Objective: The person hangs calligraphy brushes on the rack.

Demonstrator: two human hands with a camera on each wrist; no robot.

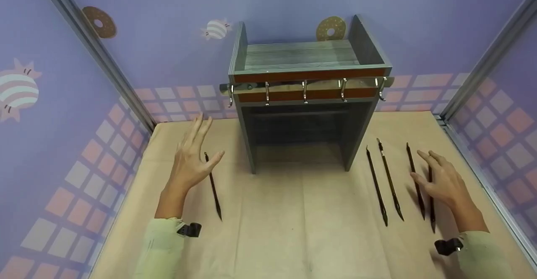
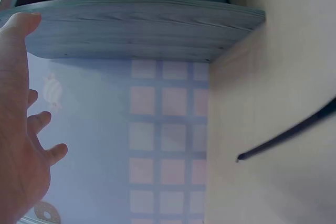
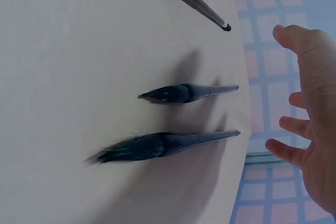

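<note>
Pale green sleeves (image 1: 161, 245) fill the bottom edge of the head view, each wrist strapped with a small black camera.

Right hand (image 1: 440, 182): fingers straight and spread, holding nothing, hovering low over the two outermost of four long black calligraphy brushes (image 1: 417, 181) on the right side of the beige paper-covered table (image 1: 293, 228). Whether fingertips touch a handle cannot be told. In the right wrist view the two nearest brushes (image 3: 173, 142) lie side by side, bristle tips pointing back toward the person, handles running away toward the hand's fingers (image 3: 286, 148).

All four lie roughly parallel, long axis running near-to-far, tips toward the person, spaced apart. The inner two (image 1: 384, 182) are further left, clear of the hand.

Left hand (image 1: 191, 161): open, fingers extended upward, raised off the table, grasping nothing. A single black brush (image 1: 213, 186) lies just to its right, same near-to-far axis; its handle end shows in the left wrist view (image 2: 283, 137), apart from the palm (image 2: 21, 129).

Right hand is nearer the group of four; left hand nearer the lone one.

Beyond: grey wooden stand with orange front bands (image 1: 308, 98), centre back, carrying a metal rail of five hooks (image 1: 305, 91), all bare. Purple walls with doughnut and candy prints (image 1: 100, 21) enclose the table.
</note>
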